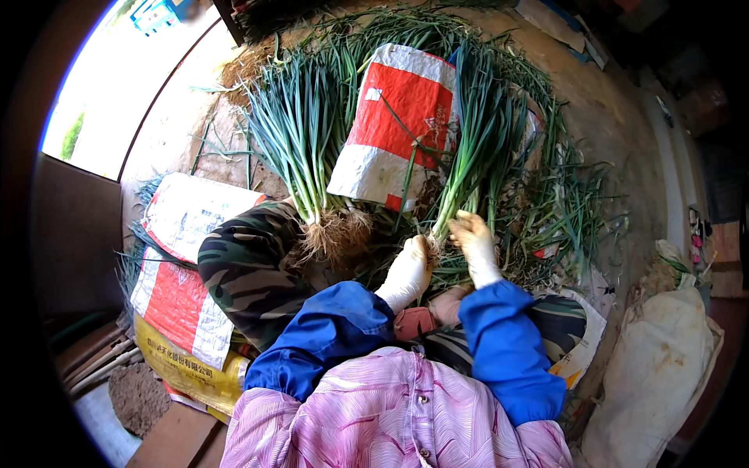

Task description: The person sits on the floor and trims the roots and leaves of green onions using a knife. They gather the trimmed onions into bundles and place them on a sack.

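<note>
My left hand (408,266), in a whitish glove, grips a bunch of green onions (459,164) low down, by the roots. The bunch slants up and away, its leaves lying along the right edge of a red and white woven sack (404,99). My right hand (471,238), gloved too, has curled fingers at the lower stalks, just right of the left hand. Whether it pinches a leaf is too small to tell. Left of the sack rests a large pile of green onions (307,134), its brown roots (330,234) towards me, beside my camouflage-clad knee (248,251).
Loose leaves (562,216) litter the ground on the right and beyond the sack. More onions lie under a white sack (196,213) and a yellow sack (187,357) on my left. A pale cloth sack (649,374) lies at right. A doorway (111,88) opens at upper left.
</note>
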`<state>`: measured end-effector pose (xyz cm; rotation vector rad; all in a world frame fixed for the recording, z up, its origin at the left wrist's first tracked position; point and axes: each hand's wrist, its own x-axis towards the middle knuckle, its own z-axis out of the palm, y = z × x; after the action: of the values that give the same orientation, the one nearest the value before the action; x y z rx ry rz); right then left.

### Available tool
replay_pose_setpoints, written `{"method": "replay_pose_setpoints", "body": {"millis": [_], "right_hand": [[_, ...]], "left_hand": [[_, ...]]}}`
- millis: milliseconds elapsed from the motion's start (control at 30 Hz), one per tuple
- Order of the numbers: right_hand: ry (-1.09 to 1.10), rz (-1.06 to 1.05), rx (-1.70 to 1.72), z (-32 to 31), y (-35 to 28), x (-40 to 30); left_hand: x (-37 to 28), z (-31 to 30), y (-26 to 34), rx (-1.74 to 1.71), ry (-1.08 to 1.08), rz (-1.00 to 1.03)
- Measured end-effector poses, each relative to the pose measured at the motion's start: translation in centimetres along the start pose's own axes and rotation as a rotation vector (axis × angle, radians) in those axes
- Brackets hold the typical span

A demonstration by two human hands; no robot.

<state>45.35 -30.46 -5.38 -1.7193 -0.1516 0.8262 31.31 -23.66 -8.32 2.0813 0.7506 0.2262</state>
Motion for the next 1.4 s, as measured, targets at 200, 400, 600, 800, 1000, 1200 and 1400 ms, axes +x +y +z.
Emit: {"method": "replay_pose_setpoints", "body": {"millis": [200, 400, 600, 800, 1000, 1200, 1400], "right_hand": [[0.01, 0.081, 0.12, 2.0, 5.9, 4.2], [0.0, 0.155, 0.531, 2.2, 5.8, 3.0], [-0.182, 0.269, 0.51, 0.6, 6.9, 4.1], [-0.057, 0.247, 0.474, 1.0, 7.4, 2.9], [-0.16, 0.315, 0.573, -0.1, 7.9, 4.4], [-0.184, 0.383, 0.665, -0.4, 8.4, 4.1], [0.021, 0.017, 0.257, 1.6, 6.8, 1.1]], "left_hand": [[-0.6, -1.0, 0.3, 0.123, 0.001, 0.022], [-1.0, -0.7, 0.1, 0.246, 0.006, 0.09], [-1.4, -0.7, 0.4, 0.265, 0.007, 0.094], [-1.5, -1.0, 0.3, 0.177, -0.068, 0.019], [-1.7, -0.7, 0.4, 0.308, -0.029, 0.195], [-1.8, -0.4, -0.5, 0.301, -0.002, 0.203], [-1.5, -1.6, 0.5, 0.15, -0.046, 0.03]]}}
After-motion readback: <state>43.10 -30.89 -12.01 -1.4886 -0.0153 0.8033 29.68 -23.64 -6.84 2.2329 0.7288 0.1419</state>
